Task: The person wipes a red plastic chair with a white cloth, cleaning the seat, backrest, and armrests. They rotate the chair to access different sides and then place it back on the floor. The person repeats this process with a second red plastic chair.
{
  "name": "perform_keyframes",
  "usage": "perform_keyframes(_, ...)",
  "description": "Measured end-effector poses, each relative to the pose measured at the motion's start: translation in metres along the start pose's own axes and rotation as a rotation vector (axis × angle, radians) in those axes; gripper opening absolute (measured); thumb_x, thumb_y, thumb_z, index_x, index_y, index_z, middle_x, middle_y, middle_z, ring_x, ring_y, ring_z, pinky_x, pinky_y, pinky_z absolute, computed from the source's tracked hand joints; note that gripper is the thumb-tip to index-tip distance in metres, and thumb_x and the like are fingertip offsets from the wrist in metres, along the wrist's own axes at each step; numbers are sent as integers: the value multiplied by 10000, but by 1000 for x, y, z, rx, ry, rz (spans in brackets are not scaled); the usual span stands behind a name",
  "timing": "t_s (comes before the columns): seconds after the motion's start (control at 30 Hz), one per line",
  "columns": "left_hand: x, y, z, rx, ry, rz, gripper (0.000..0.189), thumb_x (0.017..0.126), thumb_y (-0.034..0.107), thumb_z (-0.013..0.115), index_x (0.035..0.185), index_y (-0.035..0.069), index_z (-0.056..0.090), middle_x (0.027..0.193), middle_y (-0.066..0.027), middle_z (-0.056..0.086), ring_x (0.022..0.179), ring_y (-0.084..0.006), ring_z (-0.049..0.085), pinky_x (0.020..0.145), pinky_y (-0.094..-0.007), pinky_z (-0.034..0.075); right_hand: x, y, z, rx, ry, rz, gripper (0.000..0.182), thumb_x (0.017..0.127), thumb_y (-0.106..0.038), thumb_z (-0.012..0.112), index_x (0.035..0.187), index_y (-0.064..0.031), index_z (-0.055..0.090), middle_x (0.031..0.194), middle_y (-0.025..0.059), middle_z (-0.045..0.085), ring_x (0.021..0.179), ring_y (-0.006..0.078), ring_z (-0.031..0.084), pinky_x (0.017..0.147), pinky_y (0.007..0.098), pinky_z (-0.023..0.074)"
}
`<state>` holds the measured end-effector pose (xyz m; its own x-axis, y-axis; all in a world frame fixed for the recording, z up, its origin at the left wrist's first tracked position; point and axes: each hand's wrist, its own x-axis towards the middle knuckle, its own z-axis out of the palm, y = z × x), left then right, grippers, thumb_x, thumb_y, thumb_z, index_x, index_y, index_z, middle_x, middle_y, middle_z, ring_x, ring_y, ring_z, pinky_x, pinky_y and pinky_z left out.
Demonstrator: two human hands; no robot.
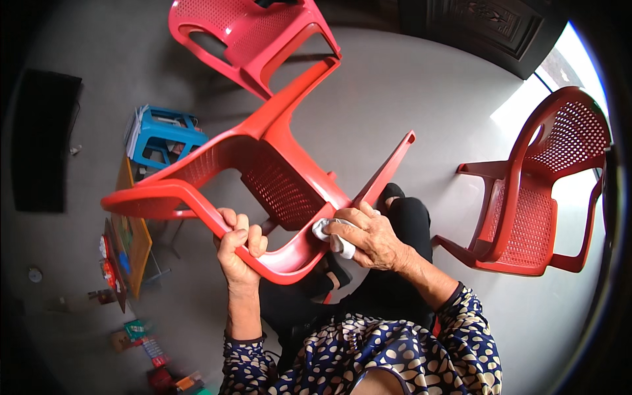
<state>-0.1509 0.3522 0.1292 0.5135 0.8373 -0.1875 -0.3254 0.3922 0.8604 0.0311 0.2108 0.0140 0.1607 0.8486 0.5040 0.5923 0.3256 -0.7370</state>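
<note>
A red plastic armchair [306, 163] lies tipped on its side before me, its legs pointing up and to the right in the picture. My left hand [241, 247] is wrapped around the rim of its armrest. Bunched under the fingers of my right hand [373, 236] is a white cloth [340, 239], pressed against the chair where the armrest meets the front leg. The perforated seat shows between the two arms. Part of the cloth is hidden beneath my fingers.
A pink plastic armchair [256, 39] stands ahead, and a dark red one [526, 222] to the right. Left are a blue plastic stool [170, 136] holding papers, a tilted wooden-edged board [140, 237] and a black flat screen [44, 140]. A carved dark door [486, 29] is at upper right.
</note>
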Motion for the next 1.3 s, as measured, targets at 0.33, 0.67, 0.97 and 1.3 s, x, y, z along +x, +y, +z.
perform_keyframes(0.33, -28, 11, -8, 489, 364, 94, 150, 863, 58, 549, 1003, 67, 495, 721, 14, 434, 496, -38, 372, 410, -208, 355, -16, 26, -1, -179, -235, 101, 309, 766, -183, 658, 1053, -69, 664, 960, 106, 604, 864, 272, 574, 749, 372, 508)
perform_keyframes(0.67, -43, 1, -19, 497, 361, 116, 177, 839, 17, 506, 1010, 54, 489, 694, 4, 419, 454, -45, 343, 377, -204, 335, -22, 28, -1, -176, -486, 329, 209, 781, -201, 655, 972, -119, 678, 966, 108, 626, 962, 321, 597, 788, 435, 514)
perform_keyframes(0.97, -52, 2, -39, 567, 246, 89, 235, 849, 67, 645, 1043, 50, 513, 807, 5, 470, 545, -48, 443, 425, -198, 371, 9, -53, 41, 336, -393, 65, 302, 740, -133, 683, 1031, -76, 627, 929, 124, 612, 928, 340, 602, 781, 426, 516)
perform_keyframes(1.3, -47, 1, -38, 546, 228, 144, 183, 815, 9, 605, 955, 57, 497, 771, -1, 492, 586, -71, 458, 534, -233, 412, 11, -56, 88, 385, -311, -81, 571, 672, -11, 686, 1217, -173, 630, 1155, 62, 559, 942, 265, 525, 790, 370, 504)
